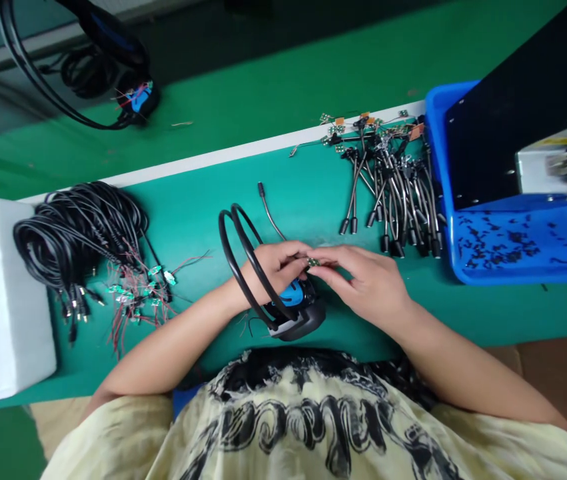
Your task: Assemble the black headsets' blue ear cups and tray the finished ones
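Close together over a black headset (308,323), my two hands meet at a small green circuit board (314,262). My left hand (278,267) has thumb and forefinger closed at the board's left edge, its wrist passing behind the headband (240,267). From the other side, my right hand (370,280) pinches the board between thumb and fingertips. A thin gooseneck microphone boom (270,217) sticks out beyond my left hand; its near end is hidden by the fingers. Under the hands the earcup shows a blue inner part (292,293).
Coiled black cables (88,227) with red-wired boards (138,290) lie left, beside a white box (8,300). Several microphone booms (398,193) are piled at right, near a blue tray (528,260) of small black pieces under a black machine (508,127). Another headset (136,100) is beyond the table.
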A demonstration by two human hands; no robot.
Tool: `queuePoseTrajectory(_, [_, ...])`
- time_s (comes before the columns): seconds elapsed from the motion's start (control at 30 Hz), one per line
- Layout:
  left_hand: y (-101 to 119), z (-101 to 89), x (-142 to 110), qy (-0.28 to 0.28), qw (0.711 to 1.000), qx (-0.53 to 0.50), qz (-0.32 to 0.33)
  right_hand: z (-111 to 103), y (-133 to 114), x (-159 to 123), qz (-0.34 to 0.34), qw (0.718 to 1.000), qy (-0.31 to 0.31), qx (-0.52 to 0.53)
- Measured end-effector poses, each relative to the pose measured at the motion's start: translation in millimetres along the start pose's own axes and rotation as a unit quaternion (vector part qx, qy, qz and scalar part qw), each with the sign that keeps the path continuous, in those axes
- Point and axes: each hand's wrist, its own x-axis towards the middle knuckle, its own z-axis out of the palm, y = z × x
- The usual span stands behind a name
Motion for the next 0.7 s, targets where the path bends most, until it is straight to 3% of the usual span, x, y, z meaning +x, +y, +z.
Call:
queuePoseTrajectory(0.07, [0.1, 1.3, -2.3, 0.061, 0.998, 0.014, 0.006, 1.3, 2.4, -2.0, -0.013, 1.000, 0.007, -0.023])
queuePoseTrajectory(0.17, [3.0, 0.9, -10.5, 0.143, 0.980, 0.111, 0.082, 3.1, 5.6, -3.3, -0.016, 0.999, 0.007, -0.052])
queuePoseTrajectory(0.3, [0.8, 1.4, -20.4, 0.142, 0.960, 0.183, 0.157, 6.0, 6.4, -3.2, -0.021, 0.999, 0.011, -0.043])
queuePoseTrajectory(0.43, [-6.2, 3.5, -24.1, 0.127, 0.968, 0.162, 0.144, 9.2, 6.7, -1.8, -0.008, 1.000, -0.001, 0.000])
queuePoseTrajectory(0.7, [-10.0, 5.2, -27.6, 0.150, 0.945, 0.208, 0.203, 13.2, 11.5, 2.5, 0.088, 0.975, -0.045, 0.198])
